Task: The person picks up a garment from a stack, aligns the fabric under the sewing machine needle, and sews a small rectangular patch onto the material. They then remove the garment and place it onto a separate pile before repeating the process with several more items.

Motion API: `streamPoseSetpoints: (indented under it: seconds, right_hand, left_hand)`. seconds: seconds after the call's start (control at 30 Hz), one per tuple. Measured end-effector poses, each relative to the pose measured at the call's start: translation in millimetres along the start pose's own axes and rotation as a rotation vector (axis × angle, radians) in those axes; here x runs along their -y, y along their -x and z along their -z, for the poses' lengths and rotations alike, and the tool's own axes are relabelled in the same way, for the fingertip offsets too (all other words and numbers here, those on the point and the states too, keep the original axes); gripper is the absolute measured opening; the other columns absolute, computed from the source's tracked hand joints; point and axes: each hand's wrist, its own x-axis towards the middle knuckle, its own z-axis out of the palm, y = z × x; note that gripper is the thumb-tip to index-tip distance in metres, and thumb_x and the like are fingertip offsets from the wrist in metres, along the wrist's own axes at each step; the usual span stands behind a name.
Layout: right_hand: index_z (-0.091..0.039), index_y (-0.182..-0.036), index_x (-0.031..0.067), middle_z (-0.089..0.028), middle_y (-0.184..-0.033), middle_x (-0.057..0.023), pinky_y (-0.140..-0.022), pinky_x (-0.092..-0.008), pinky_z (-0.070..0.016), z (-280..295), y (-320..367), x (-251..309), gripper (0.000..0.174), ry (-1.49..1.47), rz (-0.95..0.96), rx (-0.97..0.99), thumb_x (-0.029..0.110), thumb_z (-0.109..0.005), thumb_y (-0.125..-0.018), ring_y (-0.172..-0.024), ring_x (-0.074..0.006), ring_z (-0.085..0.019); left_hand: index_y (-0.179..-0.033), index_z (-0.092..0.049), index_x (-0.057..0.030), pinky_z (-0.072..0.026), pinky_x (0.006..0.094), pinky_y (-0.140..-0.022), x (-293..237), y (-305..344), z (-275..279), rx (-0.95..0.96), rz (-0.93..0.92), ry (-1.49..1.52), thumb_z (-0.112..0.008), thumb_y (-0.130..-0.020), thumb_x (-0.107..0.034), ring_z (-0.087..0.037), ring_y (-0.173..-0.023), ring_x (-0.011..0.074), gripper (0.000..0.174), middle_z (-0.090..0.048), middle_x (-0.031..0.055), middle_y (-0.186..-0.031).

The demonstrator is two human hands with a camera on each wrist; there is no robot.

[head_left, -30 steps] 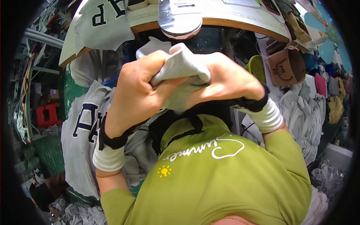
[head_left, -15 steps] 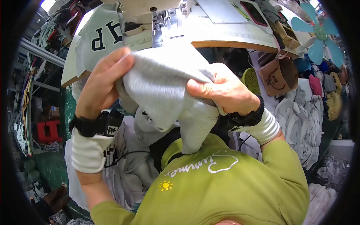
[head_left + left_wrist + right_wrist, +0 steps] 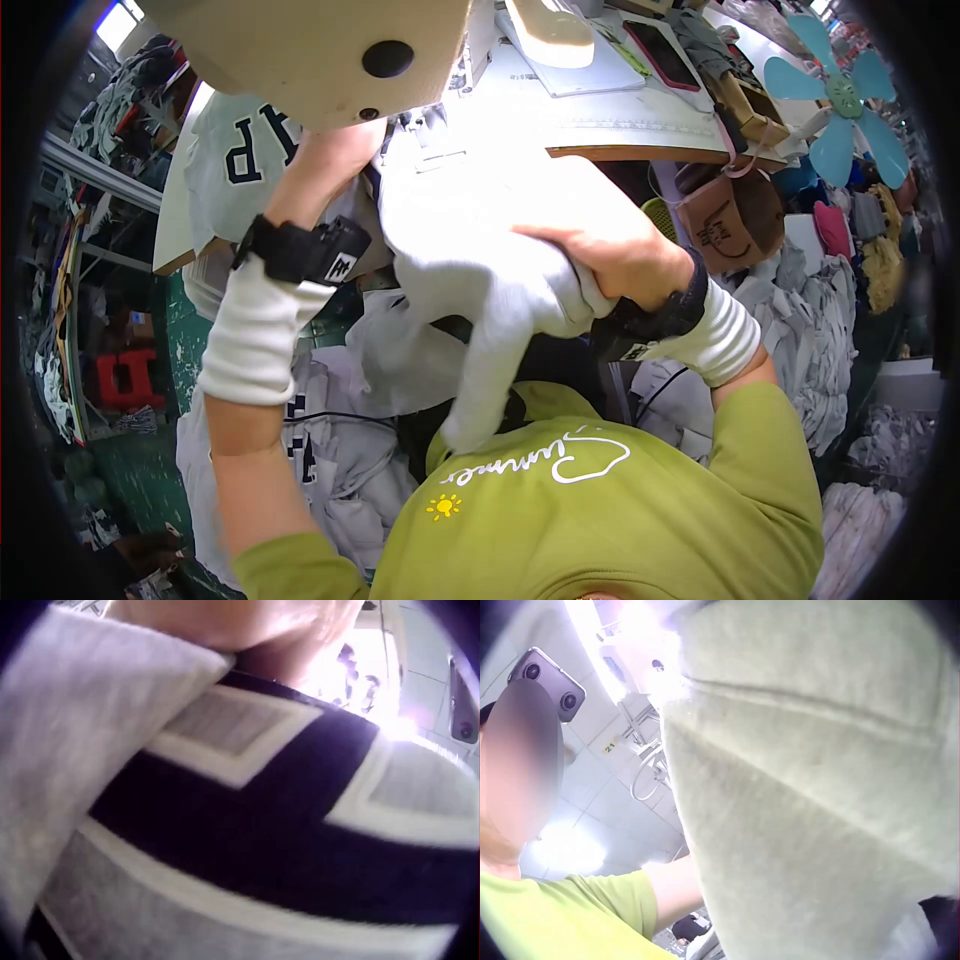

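Note:
A light grey sweatshirt (image 3: 470, 270) is bunched at the table's front edge, one part hanging toward my lap. My right hand (image 3: 610, 235) grips its near right side, thumb on top and cloth folded under the palm. My left hand (image 3: 345, 155) reaches behind the cream sewing machine (image 3: 310, 50), so its fingers are hidden and I cannot tell whether they grip the cloth. A navy letter (image 3: 247, 817) edged in white fills the left wrist view, on grey cloth just below the left hand (image 3: 247, 619). Pale fleecy cloth (image 3: 810, 795) covers most of the right wrist view.
A lettered grey piece (image 3: 235, 150) drapes over the table's left side. A phone (image 3: 660, 55) and papers (image 3: 580, 70) lie at the back right. Right of the table are a brown bag (image 3: 735, 220), a blue fan (image 3: 840, 95) and heaped grey cloth (image 3: 800, 330).
Both hands were bunched together on the cloth, then spread apart and opened it out. Now the cloth is up at the sewing machine, the left hand gone forward behind the machine's head.

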Motion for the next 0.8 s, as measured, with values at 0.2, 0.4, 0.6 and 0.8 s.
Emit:
streamPoseSetpoints:
  seconds: [0.2, 0.4, 0.6, 0.8]
  right_hand:
    - [-0.064, -0.094, -0.0040, -0.065, -0.088, -0.0072, -0.069, -0.0235, -0.0468, 6.5, -14.1, -15.8, 0.015, -0.031, 0.358, -0.137, 0.003, -0.059, -0.081, -0.077, -0.0103, -0.058]
    - [-0.064, -0.095, -0.0051, -0.066, -0.084, -0.0078, -0.065, -0.0240, -0.0475, 1.8, -12.8, -14.4, 0.018, -0.141, 0.224, -0.180, 0.004, -0.061, -0.080, -0.072, -0.0101, -0.058]
    - [-0.061, -0.081, -0.0064, -0.059, -0.068, -0.0064, -0.056, -0.0255, -0.0458, -8.2, -15.3, -15.6, 0.008, 0.127, 0.338, -0.288, 0.001, -0.060, -0.079, -0.060, -0.0105, -0.054]
    - [-0.061, -0.084, -0.0051, -0.060, -0.077, -0.0050, -0.065, -0.0229, -0.0449, -13.4, -19.1, -17.9, 0.009, 0.068, 0.304, -0.340, 0.002, -0.061, -0.078, -0.068, -0.0093, -0.055]
  left_hand:
    - [-0.103, -0.057, 0.0014, -0.0441, 0.0267, -0.074, -17.2, 34.2, 3.8, -0.368, 0.140, 0.337, -0.060, -0.083, -0.014, -0.056, -0.086, 0.0141, 0.025, -0.061, 0.0085, -0.097]
    - [-0.110, -0.055, -0.0014, -0.0443, 0.0255, -0.070, 81.3, 153.6, -27.4, -0.063, 0.718, 0.624, -0.056, -0.086, -0.017, -0.055, -0.080, 0.0114, 0.028, -0.060, 0.0030, -0.093]
    - [-0.109, -0.056, -0.0015, -0.0452, 0.0268, -0.071, 58.3, 162.9, -23.9, -0.043, 0.737, 0.496, -0.061, -0.083, -0.018, -0.056, -0.082, 0.0111, 0.032, -0.061, 0.0046, -0.093]
    - [-0.108, -0.057, -0.0017, -0.0461, 0.0284, -0.072, 13.2, 164.6, -6.7, 0.041, 0.736, 0.403, -0.066, -0.078, -0.019, -0.056, -0.084, 0.0108, 0.036, -0.062, 0.0066, -0.093]
